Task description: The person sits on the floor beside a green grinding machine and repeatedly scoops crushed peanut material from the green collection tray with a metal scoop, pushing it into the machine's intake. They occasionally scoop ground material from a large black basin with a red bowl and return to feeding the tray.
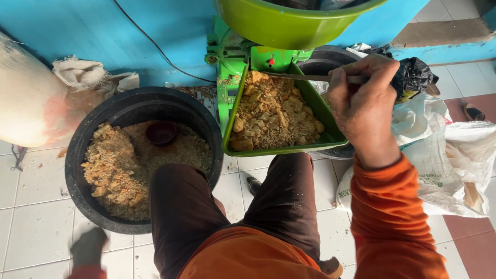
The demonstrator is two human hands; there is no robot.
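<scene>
Your right hand (364, 103) pinches a thin stick (305, 77) over the green tray (325, 116), heaped with coarse crumbs (271, 116). The black tub (93, 129) is roughly half filled. Your left hand (88, 248) is blurred; its grip cannot be told.

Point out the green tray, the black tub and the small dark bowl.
Green tray (324, 116), head view, its right wall.
Black tub (82, 134), head view, its left rim.
Dark bowl (161, 133), head view, its middle.

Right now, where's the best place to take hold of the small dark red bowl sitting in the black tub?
Grip the small dark red bowl by its upper rim, coming straight down from above: it sits upright, open side up, bedded in crumbly feed inside the black round tub, so its sides are partly buried.
</scene>
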